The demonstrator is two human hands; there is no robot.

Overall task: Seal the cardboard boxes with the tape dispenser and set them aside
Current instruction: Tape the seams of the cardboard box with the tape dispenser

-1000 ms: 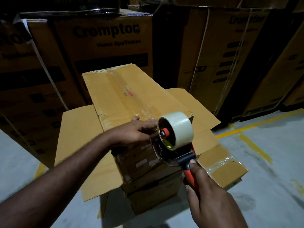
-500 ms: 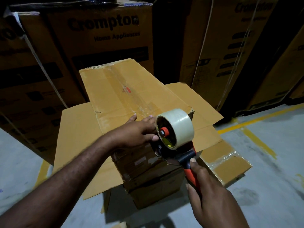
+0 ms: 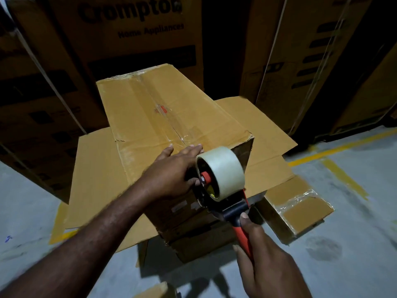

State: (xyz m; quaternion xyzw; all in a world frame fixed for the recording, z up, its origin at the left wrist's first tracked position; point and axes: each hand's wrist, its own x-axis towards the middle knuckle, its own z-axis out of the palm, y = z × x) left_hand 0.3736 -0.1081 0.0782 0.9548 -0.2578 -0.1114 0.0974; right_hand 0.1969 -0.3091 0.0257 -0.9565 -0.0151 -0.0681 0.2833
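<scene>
While the box [image 3: 163,125] is pressed at its near edge by the flat, spread left hand [image 3: 171,171], the dispenser [image 3: 222,176] is gripped at its red handle by the right hand [image 3: 266,269].

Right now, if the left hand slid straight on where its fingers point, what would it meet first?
Left hand lies flat on the brown cardboard box; ahead is only bare taped lid, then probably the box's right edge. Way looks free; depth unclear.
</scene>
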